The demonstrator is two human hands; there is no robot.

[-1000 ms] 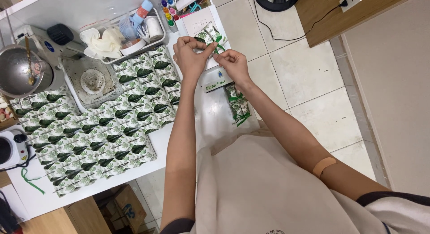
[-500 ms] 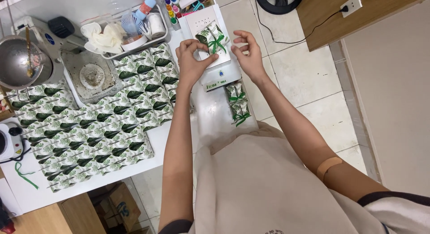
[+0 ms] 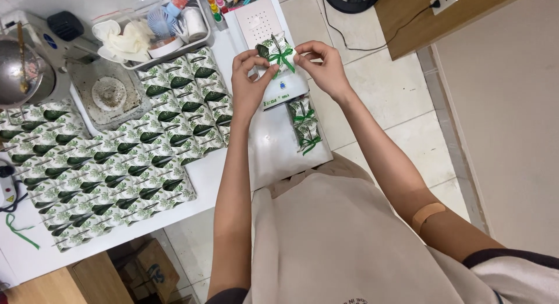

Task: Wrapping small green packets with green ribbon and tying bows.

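Your left hand [image 3: 247, 82] and right hand [image 3: 323, 65] pinch one leaf-print packet [image 3: 278, 50] between them — fingers at its green ribbon — above the white machine [image 3: 265, 24]. Two tied packets [image 3: 305, 126] lie on the worktop [image 3: 279, 158] just below.

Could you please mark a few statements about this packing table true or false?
1. Both hands, left hand and right hand, hold one small packet with a green ribbon. True.
2. Two ribboned packets lie on the table edge, below the right hand. True.
3. The rows of leaf-print packets lie to the person's right. False: they lie to the left of the left arm.
4. The metal bowl sits on the floor. False: it sits at the table's far left.
5. A bandage is on the right arm. True.
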